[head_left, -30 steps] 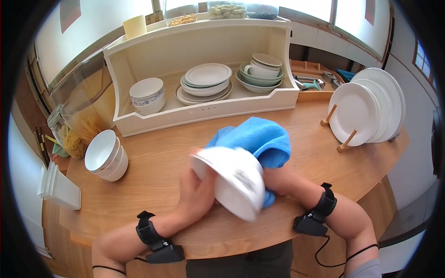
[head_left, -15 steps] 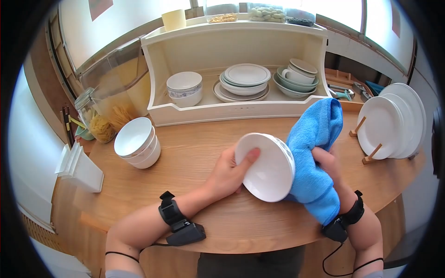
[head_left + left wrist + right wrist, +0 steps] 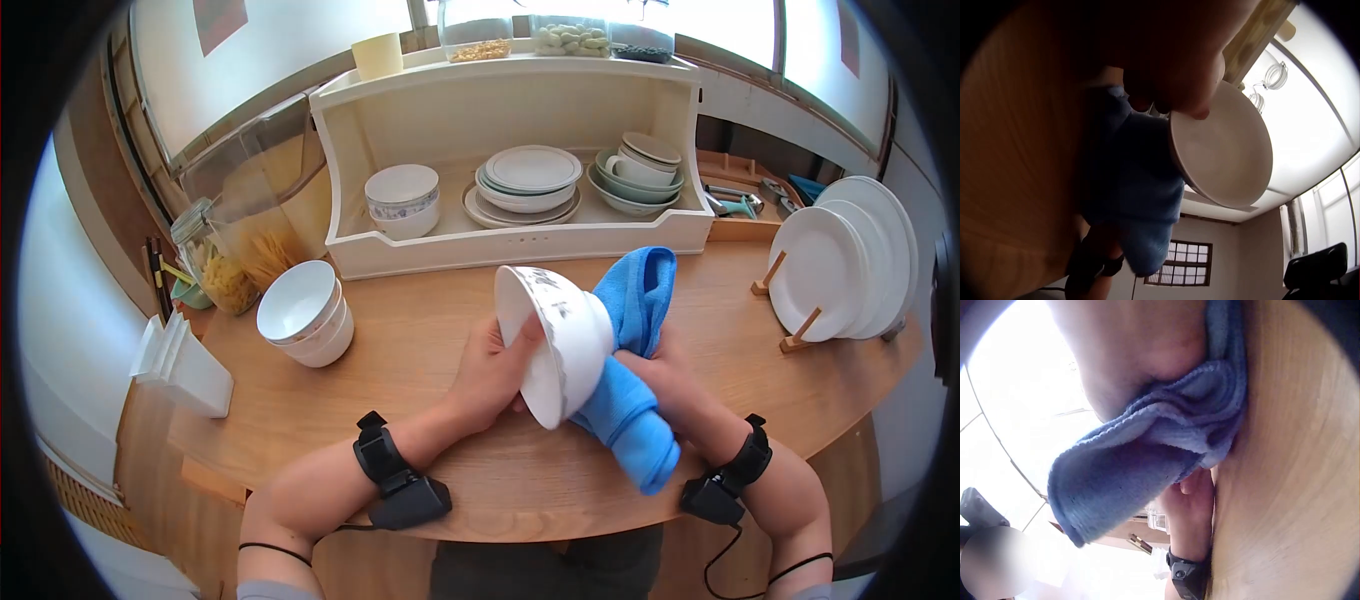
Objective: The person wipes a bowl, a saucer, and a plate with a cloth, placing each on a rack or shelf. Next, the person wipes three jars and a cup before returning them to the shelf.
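Observation:
In the head view a white bowl [image 3: 565, 335] with a grey floral band is tipped on its side, its mouth facing left. My left hand [image 3: 492, 375] grips it by the rim, thumb over the inner edge. My right hand [image 3: 665, 380] holds a bunched blue cloth [image 3: 630, 410] against the bowl's outside near the foot. The left wrist view shows the bowl's white inside [image 3: 1225, 150] with fingertips at its rim. Folds of the cloth [image 3: 1129, 462] hang from the right hand in the right wrist view, where the bowl is hidden.
Stacked bowls [image 3: 305, 315] stand at the left, near white plastic containers [image 3: 185, 365] and a pasta jar [image 3: 215, 265]. A cream shelf [image 3: 520, 240] with bowls, plates and a cup spans the back. White plates [image 3: 820, 270] stand in a wooden rack at the right.
The bowl has turned from showing its inside to showing its patterned outside. The right hand and cloth have shifted left and lower, against the bowl's outer side.

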The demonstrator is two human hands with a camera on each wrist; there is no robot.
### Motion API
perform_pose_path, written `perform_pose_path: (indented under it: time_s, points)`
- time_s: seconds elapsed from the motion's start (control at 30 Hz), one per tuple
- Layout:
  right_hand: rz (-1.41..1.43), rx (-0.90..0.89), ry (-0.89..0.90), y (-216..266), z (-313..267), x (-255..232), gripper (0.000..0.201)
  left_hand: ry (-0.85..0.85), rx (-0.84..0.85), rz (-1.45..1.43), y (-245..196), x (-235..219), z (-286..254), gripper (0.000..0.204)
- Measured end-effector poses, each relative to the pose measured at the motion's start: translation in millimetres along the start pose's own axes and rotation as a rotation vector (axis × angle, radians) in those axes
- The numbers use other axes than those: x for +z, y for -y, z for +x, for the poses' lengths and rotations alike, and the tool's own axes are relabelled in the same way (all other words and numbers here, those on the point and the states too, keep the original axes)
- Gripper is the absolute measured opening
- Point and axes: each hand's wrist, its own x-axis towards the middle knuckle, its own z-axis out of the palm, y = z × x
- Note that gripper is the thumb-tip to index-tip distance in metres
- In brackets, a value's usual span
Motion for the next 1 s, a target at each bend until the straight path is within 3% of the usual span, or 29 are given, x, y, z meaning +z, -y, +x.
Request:
perform_pose_path:
  time_s: [0.17,0.23,0.3,0.4,0.5,0.57,0.6,0.63,0.7,0.77,0.83,0.87,0.9,1.0]
  points:
    - [0.259,-0.045,-0.004,14.5,-4.0,-2.8,0.020,0.002,-0.051,0.014,-10.7,-4.7,0.6,0.039]
    - [0.292,-0.099,0.001,14.1,4.2,-13.2,0.018,0.130,-0.120,0.199,-17.6,-3.7,-1.6,0.037]
    - [0.294,-0.176,0.026,12.2,8.2,-16.4,0.017,0.249,0.141,0.221,1.1,3.5,0.5,0.032]
    - [0.160,-0.010,-0.005,8.1,1.3,-2.8,0.016,0.395,0.037,0.286,0.0,-4.8,-2.0,0.030]
    - [0.121,0.046,0.041,16.0,-2.9,0.0,0.026,0.308,-0.051,0.216,9.1,-12.2,1.2,0.030]
    - [0.052,0.053,0.091,10.4,-1.5,-2.4,0.032,0.134,0.211,0.110,19.2,-12.4,3.5,0.032]
    - [-0.041,0.052,0.144,12.3,-1.7,-3.5,0.035,-0.044,0.132,0.044,24.1,-10.4,2.3,0.031]
    - [-0.075,0.034,0.202,14.0,-3.0,-4.2,0.036,-0.034,0.133,0.053,16.0,-11.4,1.3,0.031]
    - [-0.110,0.030,0.309,18.3,-4.4,-6.8,0.046,-0.211,-0.186,-0.058,-11.0,-27.7,-5.4,0.031]
    - [-0.124,-0.051,0.279,15.0,-3.4,-8.1,0.041,-0.256,-0.130,-0.005,-26.6,-49.3,-11.9,0.031]
    - [-0.061,-0.060,0.375,14.7,-1.6,-8.1,0.035,-0.431,-0.066,0.117,-60.0,-59.0,-21.8,0.031]
    - [-0.012,-0.211,0.297,4.5,0.0,-2.9,0.020,-0.377,-0.067,0.181,-80.0,-72.2,-27.4,0.031]
    - [0.000,-0.207,0.299,1.6,0.6,-2.2,0.020,-0.324,-0.065,0.243,-101.4,-85.7,-31.8,0.032]
    - [-0.043,-0.233,0.319,-2.5,3.8,-0.7,0.020,-0.400,-0.125,0.584,-155.4,-106.6,-35.1,0.034]
